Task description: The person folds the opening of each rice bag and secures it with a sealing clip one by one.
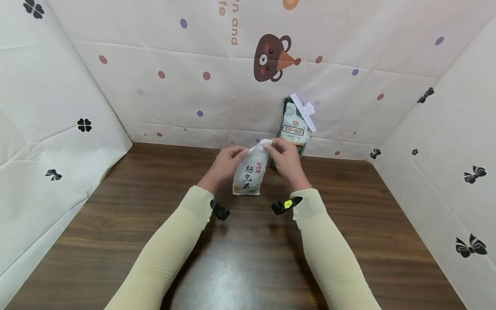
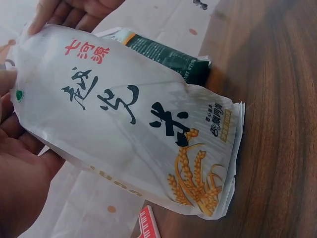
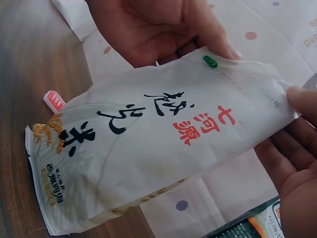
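A white paper-like rice bag (image 1: pixel 248 178) with black and red characters and golden wheat ears near its base hangs upright between the two hands. The left hand (image 1: pixel 225 165) pinches its upper left corner, thumb in front and fingers behind. At the opposite top corner, the right hand (image 1: pixel 288 163) grips the bag the same way. The bag's top edge slants up toward the right hand. In the left wrist view, the lower end of the rice bag (image 2: pixel 208 163) is close over the wooden surface.
Behind the right hand, a green and silver KO-KO bag (image 1: pixel 294 127) leans on the patterned cloth wall, a pale purple clip (image 1: pixel 304 113) across its top. A red-and-white striped piece (image 3: pixel 53 101) peeks from behind the rice bag. White cloth walls (image 1: pixel 438 142) flank the wooden table (image 1: pixel 116 241).
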